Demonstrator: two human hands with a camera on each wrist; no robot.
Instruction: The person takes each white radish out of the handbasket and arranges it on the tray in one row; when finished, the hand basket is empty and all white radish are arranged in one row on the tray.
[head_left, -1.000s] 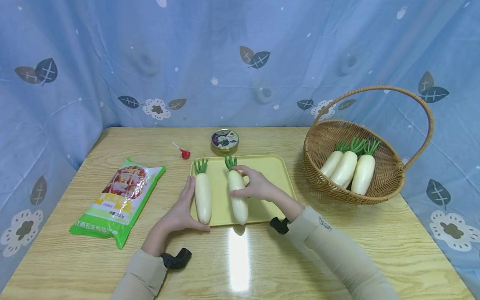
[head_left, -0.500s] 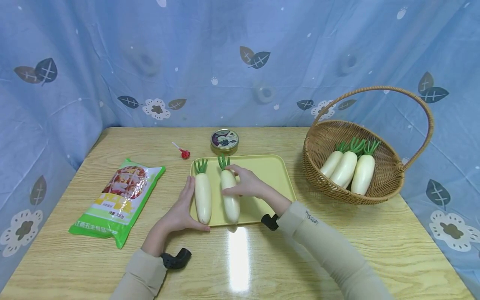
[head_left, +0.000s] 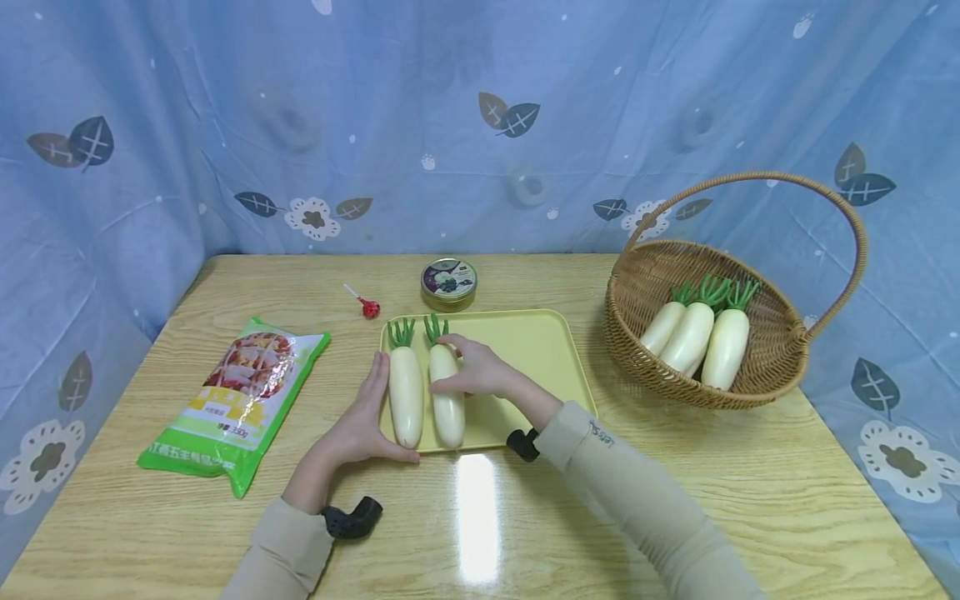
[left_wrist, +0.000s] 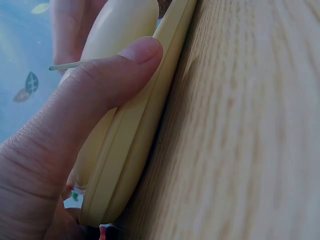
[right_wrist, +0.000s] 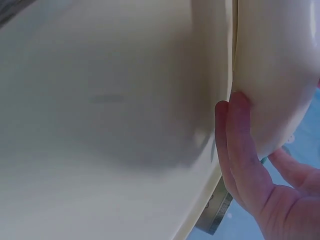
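In the head view, my left hand (head_left: 363,425) lies spread around the near left corner of a yellow tray (head_left: 525,358). Its fingers run straight along the tray's left side, and the thumb (left_wrist: 120,75) rests on the near rim in the left wrist view. Beside those fingers a white radish (head_left: 406,396) with green stems lies in the tray. My right hand (head_left: 483,371) grips a second white radish (head_left: 448,412) from above, thumb on its near part and fingers toward the stem end. This radish is parallel to the first, a narrow gap between them.
At the right stands a wicker basket (head_left: 622,350) with a tall handle, holding 3 white radishes (head_left: 688,337). A round tin (head_left: 448,283) and a red lollipop (head_left: 370,308) are behind the tray. A green food bag (head_left: 240,400) lies at the left.
My right hand has moved left with its radish, closing the gap to the other radish. The left hand, tray and first radish have stayed in place.
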